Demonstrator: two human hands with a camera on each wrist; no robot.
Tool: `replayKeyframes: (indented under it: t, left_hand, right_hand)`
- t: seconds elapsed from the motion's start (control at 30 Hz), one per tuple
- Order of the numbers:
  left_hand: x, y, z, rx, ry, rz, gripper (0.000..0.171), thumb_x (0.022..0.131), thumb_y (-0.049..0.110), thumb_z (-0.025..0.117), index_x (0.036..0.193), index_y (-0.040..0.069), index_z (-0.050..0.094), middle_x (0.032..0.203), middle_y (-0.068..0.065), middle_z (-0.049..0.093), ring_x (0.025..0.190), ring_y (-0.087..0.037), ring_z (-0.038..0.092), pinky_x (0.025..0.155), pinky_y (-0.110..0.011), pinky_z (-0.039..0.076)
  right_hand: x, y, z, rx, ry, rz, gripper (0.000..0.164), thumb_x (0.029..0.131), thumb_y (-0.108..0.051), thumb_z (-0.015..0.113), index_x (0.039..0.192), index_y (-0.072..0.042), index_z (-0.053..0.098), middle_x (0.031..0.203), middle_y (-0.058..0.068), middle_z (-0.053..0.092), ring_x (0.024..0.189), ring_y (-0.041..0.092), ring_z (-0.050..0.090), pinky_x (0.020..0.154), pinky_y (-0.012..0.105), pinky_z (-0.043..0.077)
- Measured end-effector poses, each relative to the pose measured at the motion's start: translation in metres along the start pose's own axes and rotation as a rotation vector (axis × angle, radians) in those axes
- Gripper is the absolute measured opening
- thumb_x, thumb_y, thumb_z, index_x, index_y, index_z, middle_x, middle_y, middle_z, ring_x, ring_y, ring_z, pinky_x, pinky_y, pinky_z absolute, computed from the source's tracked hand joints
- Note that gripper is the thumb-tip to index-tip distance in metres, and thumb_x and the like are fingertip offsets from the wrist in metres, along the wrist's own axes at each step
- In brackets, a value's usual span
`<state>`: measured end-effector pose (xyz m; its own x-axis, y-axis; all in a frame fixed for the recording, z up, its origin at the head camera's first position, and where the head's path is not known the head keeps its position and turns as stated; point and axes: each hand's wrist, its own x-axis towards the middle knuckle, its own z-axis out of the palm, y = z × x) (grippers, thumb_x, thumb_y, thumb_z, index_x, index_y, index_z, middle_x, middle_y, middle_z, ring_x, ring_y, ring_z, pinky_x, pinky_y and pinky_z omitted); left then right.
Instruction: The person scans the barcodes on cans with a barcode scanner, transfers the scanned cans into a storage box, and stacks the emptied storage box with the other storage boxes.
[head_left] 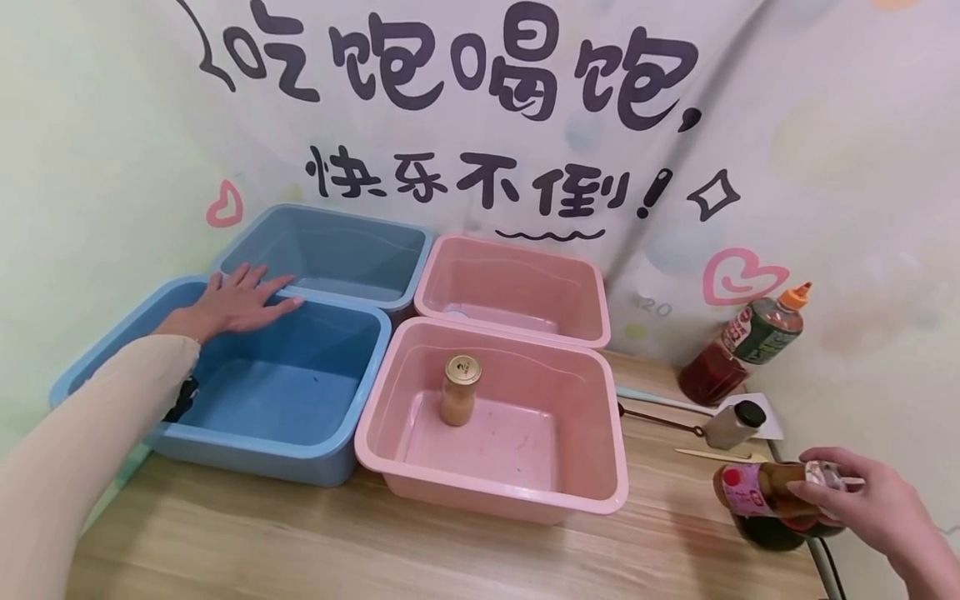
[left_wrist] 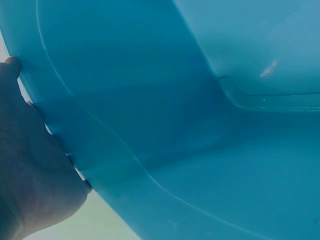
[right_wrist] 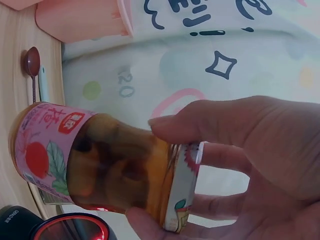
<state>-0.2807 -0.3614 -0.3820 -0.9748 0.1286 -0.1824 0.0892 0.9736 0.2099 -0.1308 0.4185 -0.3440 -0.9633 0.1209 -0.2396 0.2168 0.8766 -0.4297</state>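
Observation:
My right hand (head_left: 877, 500) grips a glass jar (right_wrist: 112, 160) near its lid, thumb on one side and fingers on the other. The jar has a pink label with a red fruit, and brownish contents. It is tilted onto its side above the table's right end. With fingers spread, my left hand (head_left: 243, 304) rests at the rim where the front blue bin (head_left: 273, 400) meets the rear blue bin (head_left: 352, 258). In the left wrist view, its fingertips lie along the blue rim. A smaller jar with a gold lid (head_left: 459, 396) stands inside the front pink bin (head_left: 517, 492).
Behind the front pink bin is another pink bin (head_left: 517, 283). To the right stand a red sauce bottle (head_left: 742, 346) with an orange cap and a small black-capped bottle (head_left: 735, 425). A long brown spoon (right_wrist: 32, 62) lies nearby. A black device with a red ring (right_wrist: 72, 227) sits below the held jar.

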Motion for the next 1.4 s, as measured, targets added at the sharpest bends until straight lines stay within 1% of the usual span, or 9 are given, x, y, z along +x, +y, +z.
replayKeyframes:
  t: [0.2, 0.3, 0.57, 0.73, 0.97, 1.07, 1.2, 1.27, 1.4]
  left_hand:
    - [0.000, 0.002, -0.003, -0.005, 0.015, -0.002, 0.083, 0.100, 0.062, 0.037, 0.156, 0.003, 0.023, 0.157, -0.040, 0.010, 0.144, -0.063, 0.002, 0.112, -0.078, -0.002]
    - [0.000, 0.002, -0.005, -0.001, 0.018, -0.004, 0.082, 0.100, 0.062, 0.037, 0.156, 0.003, 0.024, 0.157, -0.040, 0.011, 0.143, -0.063, 0.003, 0.112, -0.079, -0.002]
    - [-0.002, 0.002, -0.010, -0.021, 0.019, 0.001, 0.083, 0.099, 0.063, 0.037, 0.157, 0.005, 0.023, 0.158, -0.039, 0.010, 0.143, -0.063, 0.003, 0.112, -0.078, -0.004]
    - [-0.001, 0.000, -0.010, -0.027, 0.023, 0.005, 0.084, 0.098, 0.065, 0.036, 0.157, 0.006, 0.022, 0.158, -0.038, 0.010, 0.144, -0.062, 0.003, 0.112, -0.078, -0.005]
    - [0.002, -0.001, -0.006, -0.023, 0.024, 0.006, 0.086, 0.098, 0.067, 0.035, 0.157, 0.006, 0.022, 0.159, -0.038, 0.011, 0.144, -0.062, 0.003, 0.113, -0.077, -0.005]
    - [0.003, -0.001, -0.005, -0.019, 0.025, 0.005, 0.086, 0.098, 0.067, 0.035, 0.157, 0.006, 0.022, 0.159, -0.037, 0.012, 0.144, -0.061, 0.003, 0.113, -0.078, -0.004]
    - [0.002, -0.001, -0.003, -0.024, 0.025, 0.007, 0.085, 0.098, 0.066, 0.036, 0.157, 0.006, 0.023, 0.159, -0.037, 0.012, 0.144, -0.062, 0.003, 0.112, -0.078, -0.004]
    - [0.001, -0.001, -0.002, -0.025, 0.025, 0.006, 0.085, 0.098, 0.065, 0.036, 0.157, 0.006, 0.023, 0.159, -0.037, 0.012, 0.144, -0.062, 0.003, 0.112, -0.078, -0.004]
    - [0.000, 0.000, 0.000, -0.024, 0.033, 0.005, 0.083, 0.099, 0.063, 0.037, 0.156, 0.005, 0.024, 0.158, -0.038, 0.012, 0.144, -0.062, 0.003, 0.112, -0.078, -0.003]
  right_hand:
    - [0.004, 0.003, -0.004, -0.063, -0.028, -0.026, 0.051, 0.087, -0.023, 0.076, 0.122, 0.008, 0.055, 0.100, 0.029, 0.064, 0.084, 0.029, 0.059, 0.060, 0.034, 0.051]
    - [0.005, 0.004, -0.004, -0.125, 0.008, -0.096, 0.047, 0.081, -0.017, 0.080, 0.118, 0.004, 0.060, 0.102, 0.029, 0.063, 0.085, 0.031, 0.057, 0.061, 0.034, 0.046]
    - [0.002, 0.009, 0.005, -0.177, 0.172, -0.328, 0.042, 0.066, 0.009, 0.081, 0.104, 0.001, 0.065, 0.113, 0.034, 0.051, 0.092, 0.051, 0.052, 0.060, 0.060, 0.054]
    - [0.003, 0.009, 0.006, -0.172, 0.213, -0.397, 0.045, 0.060, 0.016, 0.080, 0.098, -0.002, 0.064, 0.113, 0.030, 0.050, 0.093, 0.048, 0.049, 0.060, 0.060, 0.053]
    - [0.003, 0.002, 0.005, -0.192, 0.202, -0.412, 0.044, 0.060, 0.014, 0.083, 0.097, -0.003, 0.067, 0.111, 0.030, 0.055, 0.093, 0.044, 0.050, 0.061, 0.059, 0.053]
    - [0.002, 0.001, 0.005, -0.199, 0.248, -0.484, 0.047, 0.055, 0.013, 0.087, 0.093, -0.007, 0.068, 0.107, 0.025, 0.060, 0.097, 0.011, 0.052, 0.062, 0.040, 0.054]
    - [0.004, -0.004, 0.003, -0.185, 0.303, -0.606, 0.050, 0.053, 0.012, 0.088, 0.091, -0.013, 0.069, 0.104, 0.005, 0.062, 0.094, -0.024, 0.030, 0.060, 0.013, 0.042]
    - [0.006, -0.010, -0.001, -0.181, 0.305, -0.648, 0.050, 0.054, 0.013, 0.087, 0.092, -0.015, 0.070, 0.104, -0.004, 0.060, 0.096, -0.024, 0.031, 0.061, 0.011, 0.041]
    - [0.013, -0.026, -0.010, -0.209, 0.296, -0.707, 0.052, 0.055, 0.013, 0.087, 0.094, -0.016, 0.070, 0.104, -0.001, 0.061, 0.096, -0.021, 0.034, 0.060, 0.014, 0.043]
